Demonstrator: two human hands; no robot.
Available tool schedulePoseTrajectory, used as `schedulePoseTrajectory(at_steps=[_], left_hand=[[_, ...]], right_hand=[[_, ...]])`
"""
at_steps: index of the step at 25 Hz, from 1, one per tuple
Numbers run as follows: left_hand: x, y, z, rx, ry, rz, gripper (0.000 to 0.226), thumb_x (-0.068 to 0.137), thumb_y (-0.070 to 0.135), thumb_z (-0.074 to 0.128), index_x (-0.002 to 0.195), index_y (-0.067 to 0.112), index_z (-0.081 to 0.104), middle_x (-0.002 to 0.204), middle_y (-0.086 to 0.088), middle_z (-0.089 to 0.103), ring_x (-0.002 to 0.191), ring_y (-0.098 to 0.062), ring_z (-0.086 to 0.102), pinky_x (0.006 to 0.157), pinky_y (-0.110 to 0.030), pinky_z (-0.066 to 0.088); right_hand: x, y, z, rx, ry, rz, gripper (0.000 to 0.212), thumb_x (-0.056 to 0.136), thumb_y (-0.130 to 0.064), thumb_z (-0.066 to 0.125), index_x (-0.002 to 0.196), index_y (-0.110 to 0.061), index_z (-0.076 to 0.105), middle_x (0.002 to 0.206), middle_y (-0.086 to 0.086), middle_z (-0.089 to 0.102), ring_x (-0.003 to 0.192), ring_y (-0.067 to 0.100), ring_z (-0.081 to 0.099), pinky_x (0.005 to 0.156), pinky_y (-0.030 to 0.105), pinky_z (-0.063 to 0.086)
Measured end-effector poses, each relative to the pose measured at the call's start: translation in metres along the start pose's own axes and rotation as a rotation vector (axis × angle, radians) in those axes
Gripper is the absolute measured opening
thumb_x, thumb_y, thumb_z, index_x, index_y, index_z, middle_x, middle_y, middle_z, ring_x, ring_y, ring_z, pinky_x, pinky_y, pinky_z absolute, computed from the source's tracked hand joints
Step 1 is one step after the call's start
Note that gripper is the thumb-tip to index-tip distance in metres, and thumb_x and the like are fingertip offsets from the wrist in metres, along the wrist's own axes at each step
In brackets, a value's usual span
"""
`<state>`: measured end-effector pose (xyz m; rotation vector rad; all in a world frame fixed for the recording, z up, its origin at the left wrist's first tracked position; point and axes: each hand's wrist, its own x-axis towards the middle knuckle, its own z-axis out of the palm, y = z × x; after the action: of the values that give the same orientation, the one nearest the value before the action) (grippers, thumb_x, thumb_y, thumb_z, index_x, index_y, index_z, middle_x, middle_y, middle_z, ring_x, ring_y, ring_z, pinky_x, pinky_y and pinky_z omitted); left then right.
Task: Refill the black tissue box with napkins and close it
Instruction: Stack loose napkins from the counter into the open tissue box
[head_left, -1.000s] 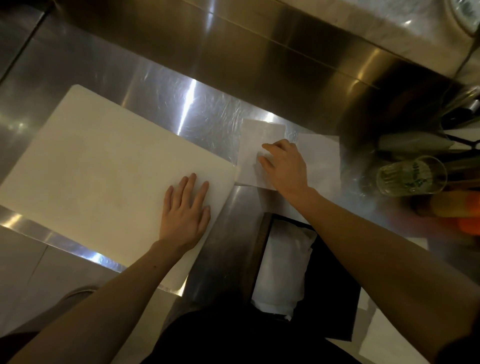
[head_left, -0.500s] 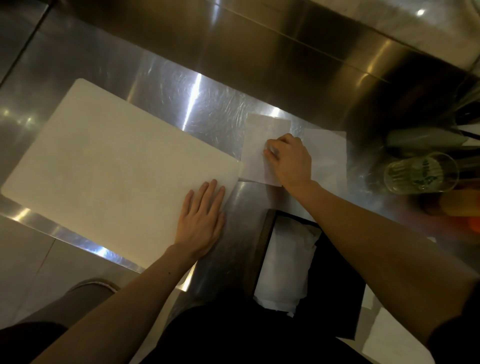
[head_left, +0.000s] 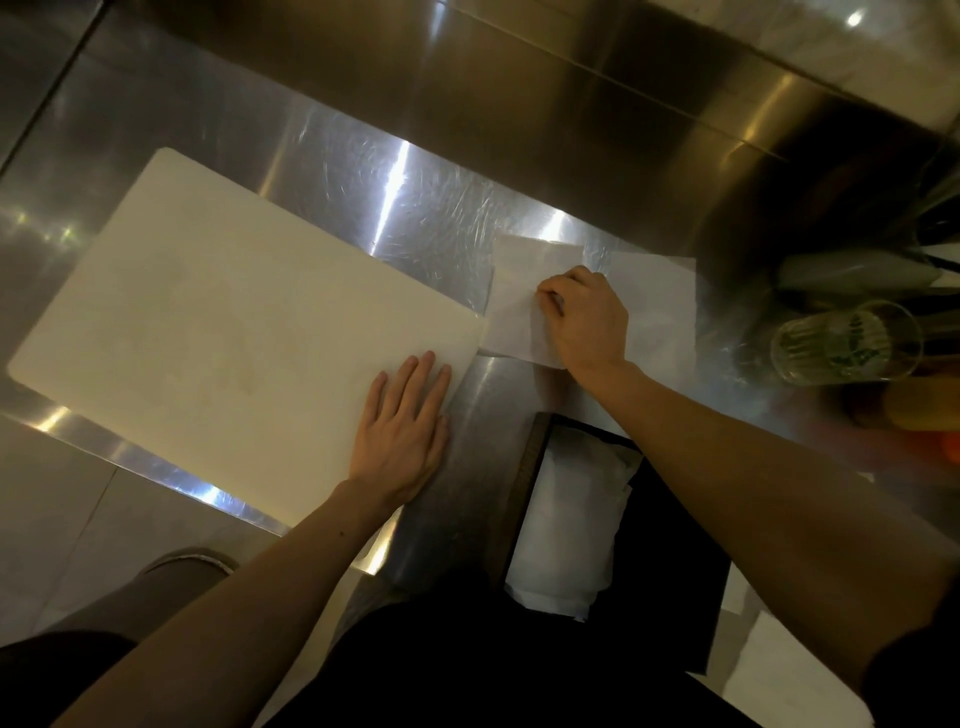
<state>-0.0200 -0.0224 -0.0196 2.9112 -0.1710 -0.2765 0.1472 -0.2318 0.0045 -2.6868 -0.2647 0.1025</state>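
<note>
My right hand (head_left: 587, 317) pinches a napkin (head_left: 511, 312); left hand (head_left: 402, 431) lies flat, fingers together, on the cutting board (head_left: 234, 322).

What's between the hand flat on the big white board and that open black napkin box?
Only bare stainless steel counter, seen in the head view, separates the left hand from the open black tissue box.

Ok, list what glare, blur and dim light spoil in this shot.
Head view: glare streaks on the steel counter; dim warm light, the black tissue box nearly lost in shadow; the glass and orange things at the right edge are blurred; the right hand pinching the napkin and the left hand flat on the white board are sharp enough to read.
</note>
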Motion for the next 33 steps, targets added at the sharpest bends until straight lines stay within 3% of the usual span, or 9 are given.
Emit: schedulePoseTrajectory(at_steps=[5, 10, 14, 21, 26, 33], left_hand=[[-0.001, 0.0, -0.001, 0.012, -0.008, -0.002, 0.057, 0.1, 0.039, 0.029, 0.152, 0.016, 0.027, 0.159, -0.012, 0.023, 0.147, -0.028, 0.017, 0.119, -0.049, 0.013], [-0.002, 0.013, -0.009, -0.004, 0.003, 0.061, 0.056, 0.1, 0.038, 0.031, 0.152, 0.018, 0.025, 0.16, -0.012, 0.021, 0.147, -0.029, 0.017, 0.118, -0.049, 0.013], [-0.007, 0.034, -0.009, -0.023, 0.001, 0.132, 0.056, 0.099, 0.035, 0.028, 0.151, 0.013, 0.028, 0.158, -0.013, 0.025, 0.145, -0.031, 0.023, 0.117, -0.048, 0.019], [-0.023, 0.045, 0.019, -0.025, -0.048, 0.256, 0.054, 0.101, 0.03, 0.028, 0.151, 0.009, 0.028, 0.158, -0.014, 0.025, 0.146, -0.029, 0.024, 0.118, -0.044, 0.023], [-0.024, 0.048, 0.027, -0.03, -0.05, 0.244, 0.054, 0.101, 0.028, 0.031, 0.151, 0.01, 0.026, 0.159, -0.013, 0.023, 0.147, -0.029, 0.022, 0.118, -0.041, 0.017], [-0.026, 0.047, 0.03, -0.058, -0.038, 0.244, 0.054, 0.101, 0.028, 0.029, 0.152, 0.011, 0.025, 0.16, -0.012, 0.021, 0.148, -0.027, 0.018, 0.119, -0.041, 0.015]], right_hand=[[-0.017, -0.004, -0.025, 0.055, 0.103, -0.018, 0.017, 0.093, -0.026, 0.06, 0.098, -0.015, 0.072, 0.099, 0.005, 0.066, 0.09, 0.021, 0.058, 0.069, 0.03, 0.048], [-0.053, -0.004, -0.059, 0.16, 0.222, 0.03, 0.017, 0.092, -0.03, 0.063, 0.101, -0.018, 0.072, 0.099, 0.001, 0.067, 0.089, 0.014, 0.059, 0.074, 0.028, 0.053], [-0.09, -0.005, -0.089, 0.214, 0.303, 0.036, 0.017, 0.09, -0.025, 0.065, 0.099, -0.013, 0.074, 0.095, 0.004, 0.068, 0.084, 0.012, 0.058, 0.07, 0.015, 0.043], [-0.172, -0.015, -0.126, 0.31, 0.326, 0.055, 0.011, 0.088, -0.018, 0.069, 0.096, -0.013, 0.074, 0.091, 0.002, 0.067, 0.082, 0.007, 0.056, 0.072, 0.015, 0.044], [-0.216, -0.019, -0.122, 0.319, 0.283, 0.064, 0.013, 0.086, -0.018, 0.07, 0.097, -0.012, 0.074, 0.092, -0.001, 0.064, 0.083, 0.015, 0.06, 0.068, 0.026, 0.05], [-0.239, -0.007, -0.06, 0.124, -0.019, 0.097, 0.014, 0.089, -0.025, 0.067, 0.098, -0.015, 0.072, 0.095, 0.002, 0.066, 0.088, 0.015, 0.059, 0.071, 0.04, 0.054]])
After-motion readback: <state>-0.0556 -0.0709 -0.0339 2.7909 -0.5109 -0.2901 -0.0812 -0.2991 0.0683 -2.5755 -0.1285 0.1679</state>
